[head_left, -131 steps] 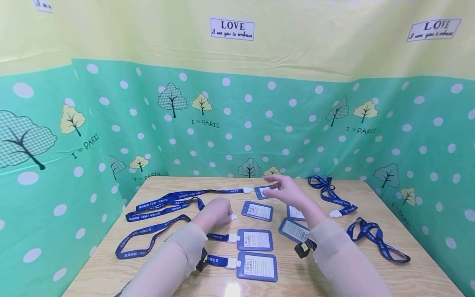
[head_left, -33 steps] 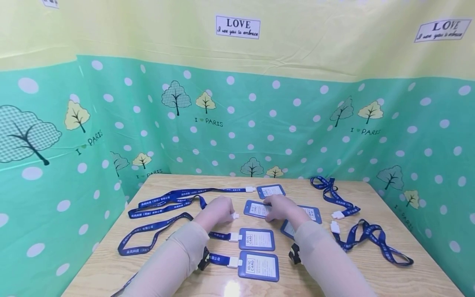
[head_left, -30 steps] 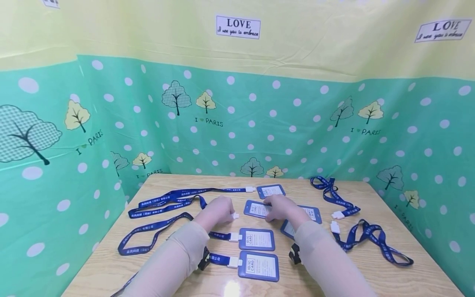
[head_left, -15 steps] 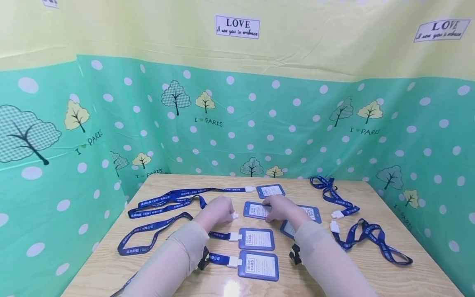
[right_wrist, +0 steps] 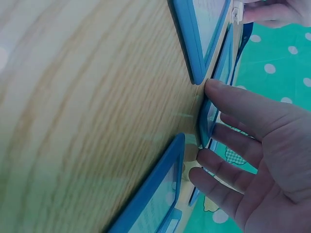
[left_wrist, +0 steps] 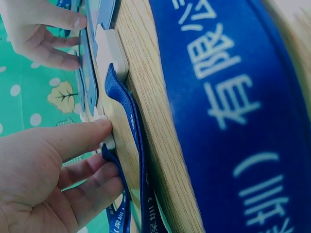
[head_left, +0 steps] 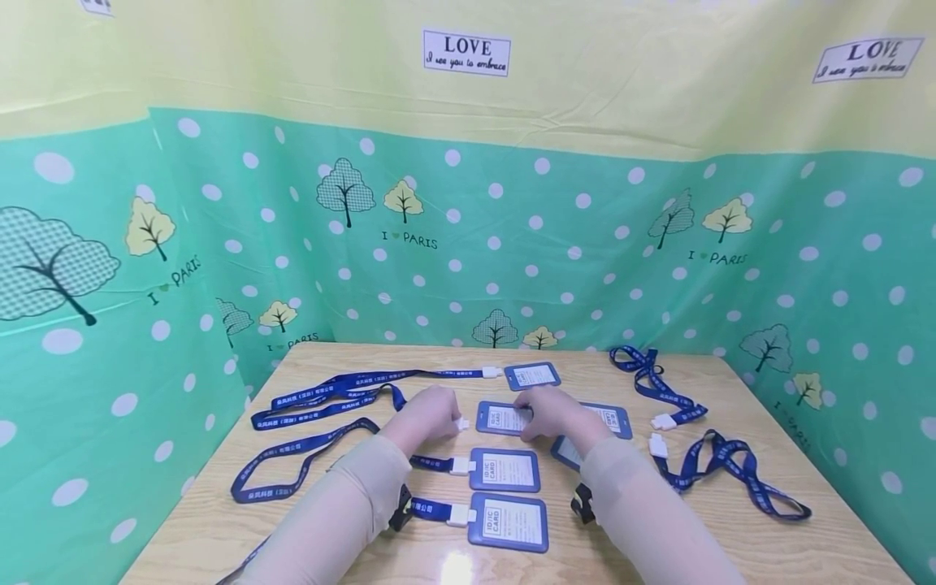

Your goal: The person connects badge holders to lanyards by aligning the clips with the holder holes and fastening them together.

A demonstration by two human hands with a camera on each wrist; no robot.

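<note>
My left hand (head_left: 433, 413) pinches the white plastic clip (head_left: 462, 424) of a blue lanyard, thumb on top, as the left wrist view shows; the strap (left_wrist: 127, 109) nearby belongs to another lanyard. To its right, my right hand (head_left: 552, 413) holds a blue ID badge holder (head_left: 502, 418) by its long edges, thumb at the near edge and fingers at the far one. The holder lies flat, its slotted end facing the clip with a small gap between. The right hand covers its right end. In the right wrist view the thumb touches the holder's rim (right_wrist: 203, 124).
Two badge holders (head_left: 504, 471) (head_left: 508, 522) nearer me have lanyard clips at their left ends. Another holder (head_left: 532, 375) lies at the back beside a clip (head_left: 491, 372). Right of my hand lie two holders (head_left: 614, 421) (head_left: 566, 451) and two loose lanyards (head_left: 661, 392) (head_left: 738, 471).
Since the oldest frame, my right hand has come down from over the back badge holder onto the one before it. Lately that holder has slid slightly left and nearer me. My left hand stays put.
</note>
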